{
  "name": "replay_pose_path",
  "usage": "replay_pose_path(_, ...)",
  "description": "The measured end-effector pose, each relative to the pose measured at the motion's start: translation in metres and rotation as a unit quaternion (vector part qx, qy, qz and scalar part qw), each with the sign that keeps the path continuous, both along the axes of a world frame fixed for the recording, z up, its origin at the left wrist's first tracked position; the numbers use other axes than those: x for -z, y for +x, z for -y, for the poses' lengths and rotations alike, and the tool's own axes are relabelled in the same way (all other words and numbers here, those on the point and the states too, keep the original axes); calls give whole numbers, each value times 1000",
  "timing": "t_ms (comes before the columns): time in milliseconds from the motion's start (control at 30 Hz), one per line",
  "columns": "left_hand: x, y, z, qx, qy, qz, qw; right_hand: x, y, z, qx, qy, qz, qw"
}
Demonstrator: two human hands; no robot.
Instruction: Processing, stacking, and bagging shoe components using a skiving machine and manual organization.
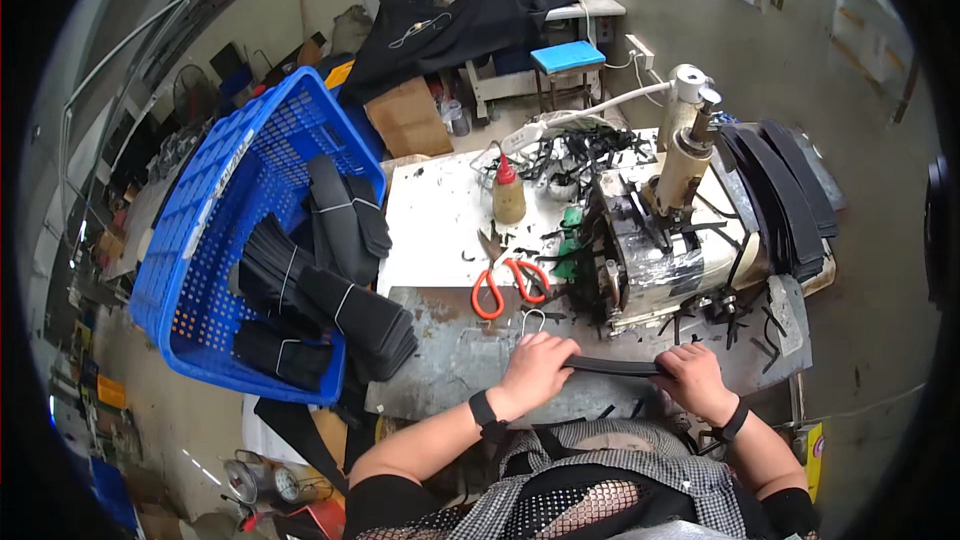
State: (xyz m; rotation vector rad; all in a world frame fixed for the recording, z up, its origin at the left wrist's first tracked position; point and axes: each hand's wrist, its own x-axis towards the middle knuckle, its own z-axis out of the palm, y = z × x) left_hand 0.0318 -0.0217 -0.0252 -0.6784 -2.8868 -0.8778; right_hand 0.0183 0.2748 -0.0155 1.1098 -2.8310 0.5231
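Between my two hands a black strip is held out sideways over the front edge of the metal-topped table. My left hand is closed on its left end, and my right hand grips the other end. Just beyond my hands lie scissors with orange-red handles. Ahead and to the right stands a machine with a cream upright cylinder, black scraps strewn around its base. Stacked black strips rest to the right of this machine.
A blue plastic basket at the left holds tied bundles of black strips. On the white tabletop stands a bottle with a red tip, near a heap of black scraps. Behind the table are a blue-topped stool and a cardboard sheet.
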Motion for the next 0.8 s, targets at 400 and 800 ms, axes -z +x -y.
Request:
replay_pose_path(400, 54, 12, -16, -31, 420, 169, 891, 30, 17, 27, 29, 12, -43, 999)
replay_pose_path(800, -12, -28, 10, -11, 565, 220, 796, -36, -17, 25, 101, -280, 433, 851)
